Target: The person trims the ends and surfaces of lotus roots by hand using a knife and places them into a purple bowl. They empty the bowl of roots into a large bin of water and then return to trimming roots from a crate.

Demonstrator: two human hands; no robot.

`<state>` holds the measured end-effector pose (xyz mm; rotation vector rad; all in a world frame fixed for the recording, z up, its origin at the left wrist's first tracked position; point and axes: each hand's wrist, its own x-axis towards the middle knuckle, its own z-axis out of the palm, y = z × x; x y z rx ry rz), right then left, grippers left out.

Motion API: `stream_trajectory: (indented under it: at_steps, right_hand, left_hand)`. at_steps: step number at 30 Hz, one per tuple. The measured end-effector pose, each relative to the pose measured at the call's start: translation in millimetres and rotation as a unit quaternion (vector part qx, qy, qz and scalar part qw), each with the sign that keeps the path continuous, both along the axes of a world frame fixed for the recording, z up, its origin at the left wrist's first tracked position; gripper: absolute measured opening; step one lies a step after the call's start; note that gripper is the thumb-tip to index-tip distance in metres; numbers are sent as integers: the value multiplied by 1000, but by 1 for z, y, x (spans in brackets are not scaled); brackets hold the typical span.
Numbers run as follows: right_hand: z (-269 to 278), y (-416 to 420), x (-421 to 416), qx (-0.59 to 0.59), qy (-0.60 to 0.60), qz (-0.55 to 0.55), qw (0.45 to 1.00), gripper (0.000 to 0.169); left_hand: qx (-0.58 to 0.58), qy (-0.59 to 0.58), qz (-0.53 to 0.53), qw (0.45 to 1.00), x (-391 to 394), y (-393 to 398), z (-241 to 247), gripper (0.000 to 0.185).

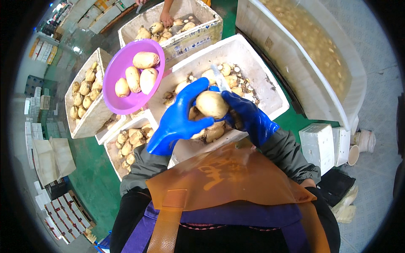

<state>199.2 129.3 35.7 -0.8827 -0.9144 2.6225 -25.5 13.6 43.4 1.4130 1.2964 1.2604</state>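
A pale lotus root segment [211, 104] is between my two blue-gloved hands, above a white foam box [265, 91]. My left hand [182, 117] is spread at its left side, thumb and forefinger apart, with a gap between palm and root. My right hand [250, 115] grips a knife, its blade [220, 77] pointing up and away; the handle is hidden. Fingers of this hand rest against the root's right side, and blue glove shows behind and under it. More lotus root pieces [232, 81] and dark trimmings [248, 87] lie in the box.
A purple basin [109, 91] with several lotus roots stands at left. Foam boxes of roots [109, 155] [71, 123] sit around it. Across, another person's hand [166, 19] reaches into a box [193, 42]. A large tub [303, 41] of cloudy water stands right.
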Motion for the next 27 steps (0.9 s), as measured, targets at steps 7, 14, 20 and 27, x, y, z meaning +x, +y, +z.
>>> stream_trajectory:
  at_steps: [7,14,20,27]
  right_hand:
    - [-20,-12,-10,208,-55,-106,971,68]
    - [-4,-13,7,586,-67,-47,806,42]
    - [-1,-4,27,775,-157,18,612,31]
    - [17,-4,16,800,-164,47,575,24]
  left_hand:
    - [-282,-296,87,908,3,0,2,70]
    - [-193,-277,74,938,16,-10,-22,93]
    - [-157,-49,110,980,9,-11,-25,102]
    - [-185,100,128,969,12,-11,-10,101]
